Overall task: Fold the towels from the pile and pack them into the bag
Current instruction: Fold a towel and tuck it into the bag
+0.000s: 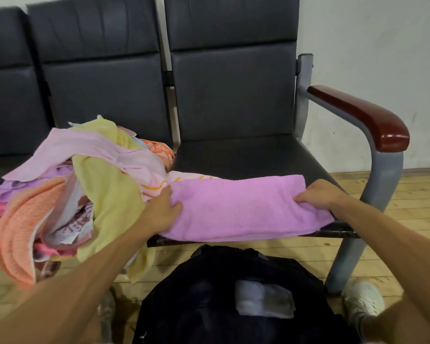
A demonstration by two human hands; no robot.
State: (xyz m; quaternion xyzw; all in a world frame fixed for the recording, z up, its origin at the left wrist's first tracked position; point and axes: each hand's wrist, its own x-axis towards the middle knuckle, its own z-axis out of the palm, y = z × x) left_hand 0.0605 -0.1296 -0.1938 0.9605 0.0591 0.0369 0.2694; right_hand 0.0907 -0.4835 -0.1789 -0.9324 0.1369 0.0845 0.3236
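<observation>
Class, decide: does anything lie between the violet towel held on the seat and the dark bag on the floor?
Nothing visible does. The bag sits on the floor just below the front edge of the seat, where the towel rests.

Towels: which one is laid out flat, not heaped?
The lilac-pink towel across the seat front edge, left hand and right hand gripping its ends; the rest lie crumpled in the pile beside it.

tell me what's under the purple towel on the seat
The purple towel lies on the dark seat, which shows behind it and at its front edge. Anything directly beneath the towel is covered.
</observation>
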